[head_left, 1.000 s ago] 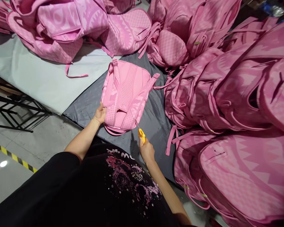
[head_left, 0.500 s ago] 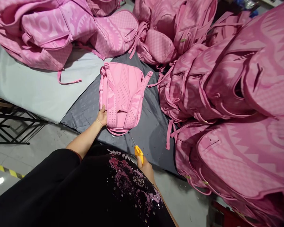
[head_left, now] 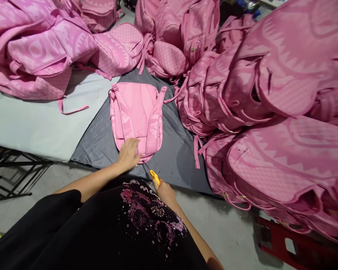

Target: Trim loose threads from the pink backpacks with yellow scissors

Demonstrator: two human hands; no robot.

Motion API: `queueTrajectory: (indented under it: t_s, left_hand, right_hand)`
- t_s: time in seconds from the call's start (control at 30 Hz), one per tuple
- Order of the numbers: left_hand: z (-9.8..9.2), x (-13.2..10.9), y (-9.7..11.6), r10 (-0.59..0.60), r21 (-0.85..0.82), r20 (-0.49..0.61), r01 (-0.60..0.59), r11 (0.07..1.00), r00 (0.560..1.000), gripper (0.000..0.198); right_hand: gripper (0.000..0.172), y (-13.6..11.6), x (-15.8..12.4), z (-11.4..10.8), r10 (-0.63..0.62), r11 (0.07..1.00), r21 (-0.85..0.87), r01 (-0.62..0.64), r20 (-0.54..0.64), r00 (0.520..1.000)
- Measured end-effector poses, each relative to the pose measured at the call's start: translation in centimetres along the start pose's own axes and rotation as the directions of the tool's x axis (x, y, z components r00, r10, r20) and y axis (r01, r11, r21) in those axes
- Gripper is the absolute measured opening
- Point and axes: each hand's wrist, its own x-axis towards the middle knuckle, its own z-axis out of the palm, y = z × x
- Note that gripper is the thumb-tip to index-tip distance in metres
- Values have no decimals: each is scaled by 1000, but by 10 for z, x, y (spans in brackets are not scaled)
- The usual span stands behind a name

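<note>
A pink backpack (head_left: 136, 112) lies with its strap side up on the dark grey cloth. My left hand (head_left: 129, 154) is over the lower left end of the backpack, fingers stretched out and apart; whether it presses on the fabric I cannot tell. Close to my body, my right hand (head_left: 165, 192) is closed around a yellow-handled tool (head_left: 154, 177) with a long, thin tip. That tip points up and left to the backpack's bottom edge; its exact kind is too small to make out.
Pink backpacks crowd the right side (head_left: 273, 157), the back (head_left: 171, 52) and the upper left (head_left: 45, 56). Pale cloth (head_left: 39, 127) covers the table's left part, dark grey cloth (head_left: 180, 157) the middle. A black metal frame (head_left: 14, 183) stands lower left, and a red plastic item (head_left: 281, 243) lower right.
My left hand has let go of the backpack's left side and moved right over its lower end. The tool stays near the bottom edge. The whole view has shifted.
</note>
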Motion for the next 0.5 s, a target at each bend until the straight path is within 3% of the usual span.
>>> queueTrajectory:
  t_s: [0.07,0.13,0.23,0.3,0.37,0.43,0.5]
  left_hand:
    - [24,2,-8,117,254,237,-178,951,964,70]
    - [41,10,-20,104,517,362,-293,804,926,75]
    - [51,29,-36,134,764,387,-398,507,912,76]
    - [51,40,-40,172,833,423,-457,313,890,76]
    - [49,46,-37,184,854,458,-488,180,870,74]
    - [48,49,-27,178,852,479,-504,140,859,74]
    - [49,51,-14,170,847,477,-503,176,862,76]
  right_hand:
    - [49,-1,1,7,15,999,44,-13,-41,999]
    - [50,-2,3,14,24,995,101,-17,-71,997]
    - [49,-4,12,19,20,981,196,10,-151,988]
    - [48,-4,20,18,27,968,251,28,-214,976]
    - [50,-2,24,14,28,954,295,51,-257,966]
    - [52,0,24,9,8,945,316,84,-277,961]
    - [51,4,20,5,-8,937,333,106,-282,959]
